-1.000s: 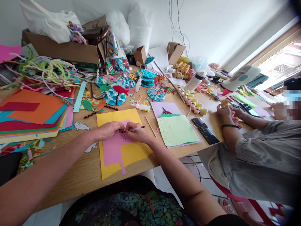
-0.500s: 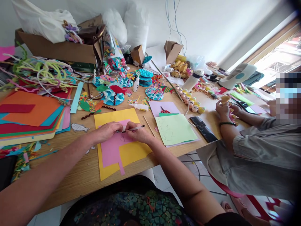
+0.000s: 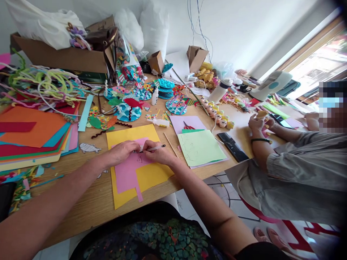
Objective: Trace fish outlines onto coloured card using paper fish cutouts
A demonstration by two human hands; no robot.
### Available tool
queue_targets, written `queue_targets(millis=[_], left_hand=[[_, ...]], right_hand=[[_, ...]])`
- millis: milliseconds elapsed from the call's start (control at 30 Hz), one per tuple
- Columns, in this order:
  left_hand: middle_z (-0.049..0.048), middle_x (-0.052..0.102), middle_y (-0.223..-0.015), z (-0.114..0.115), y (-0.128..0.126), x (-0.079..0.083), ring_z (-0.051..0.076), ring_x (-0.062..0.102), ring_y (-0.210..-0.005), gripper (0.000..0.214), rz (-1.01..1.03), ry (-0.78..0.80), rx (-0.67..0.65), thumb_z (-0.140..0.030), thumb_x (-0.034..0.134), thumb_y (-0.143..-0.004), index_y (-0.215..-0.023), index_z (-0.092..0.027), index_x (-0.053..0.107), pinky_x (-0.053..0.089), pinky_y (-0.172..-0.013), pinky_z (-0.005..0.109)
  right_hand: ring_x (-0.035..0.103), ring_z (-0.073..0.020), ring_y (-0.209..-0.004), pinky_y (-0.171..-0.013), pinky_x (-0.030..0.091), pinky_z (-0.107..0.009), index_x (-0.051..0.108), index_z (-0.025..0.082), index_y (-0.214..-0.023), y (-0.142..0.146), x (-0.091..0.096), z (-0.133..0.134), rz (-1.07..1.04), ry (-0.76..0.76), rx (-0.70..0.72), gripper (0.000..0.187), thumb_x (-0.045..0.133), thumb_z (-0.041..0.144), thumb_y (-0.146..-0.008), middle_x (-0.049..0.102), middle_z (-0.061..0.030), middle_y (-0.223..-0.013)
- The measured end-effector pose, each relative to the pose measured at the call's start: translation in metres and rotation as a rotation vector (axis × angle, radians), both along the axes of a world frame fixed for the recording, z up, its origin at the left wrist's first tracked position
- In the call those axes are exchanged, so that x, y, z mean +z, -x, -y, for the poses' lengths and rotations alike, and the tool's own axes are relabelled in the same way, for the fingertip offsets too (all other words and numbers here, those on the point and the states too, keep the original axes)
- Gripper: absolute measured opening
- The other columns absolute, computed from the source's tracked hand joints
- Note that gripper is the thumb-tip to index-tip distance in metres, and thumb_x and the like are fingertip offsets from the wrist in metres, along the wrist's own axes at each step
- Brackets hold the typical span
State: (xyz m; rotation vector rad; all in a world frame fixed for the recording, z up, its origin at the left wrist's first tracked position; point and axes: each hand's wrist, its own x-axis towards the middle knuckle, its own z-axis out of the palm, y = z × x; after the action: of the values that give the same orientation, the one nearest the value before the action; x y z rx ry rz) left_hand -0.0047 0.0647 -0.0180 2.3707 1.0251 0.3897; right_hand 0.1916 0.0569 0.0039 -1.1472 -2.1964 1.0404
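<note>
My right hand (image 3: 153, 152) is closed around a pen (image 3: 160, 146) with a pale barrel and a dark end, its tip over a pink sheet (image 3: 126, 177). On that sheet my left hand (image 3: 127, 150) pinches and presses a small white paper piece (image 3: 141, 148), mostly covered by the fingers. A fish outline (image 3: 141, 159) is drawn on the pink just below the hands. Under the pink sheet lies a larger yellow sheet (image 3: 154, 177). A white paper fish cutout (image 3: 90, 148) rests on the table left of it.
Stacked coloured sheets (image 3: 35, 133) lie left; a light green sheet (image 3: 202, 148), red-handled scissors (image 3: 188, 125), a wooden stick (image 3: 170, 144) and a phone (image 3: 233, 146) lie right. Behind are glue bottles (image 3: 161, 123) and decorated blue plates (image 3: 128, 112). A co-worker's hands (image 3: 258, 122) hold something yellowish.
The view has shifted slightly, so everything sits a little further left. Both hands keep their places on the pink sheet, with the pen still held.
</note>
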Motion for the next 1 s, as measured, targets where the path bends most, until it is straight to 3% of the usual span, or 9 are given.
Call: queue_targets(millis=[1000], left_hand=[[0.0027, 0.062, -0.092, 0.0013, -0.0005, 0.0033, 0.016, 0.054, -0.086, 0.028, 0.025, 0.0, -0.023, -0.016, 0.033, -0.082, -0.082, -0.019, 0.061, 0.041, -0.076, 0.027]], right_hand=[[0.041, -0.008, -0.057, -0.053, 0.03, -0.02, 0.045, 0.019, -0.067, -0.0051, -0.0022, 0.0002, -0.086, 0.071, -0.035, 0.006, 0.046, 0.013, -0.068, 0.046, 0.0053, -0.062]])
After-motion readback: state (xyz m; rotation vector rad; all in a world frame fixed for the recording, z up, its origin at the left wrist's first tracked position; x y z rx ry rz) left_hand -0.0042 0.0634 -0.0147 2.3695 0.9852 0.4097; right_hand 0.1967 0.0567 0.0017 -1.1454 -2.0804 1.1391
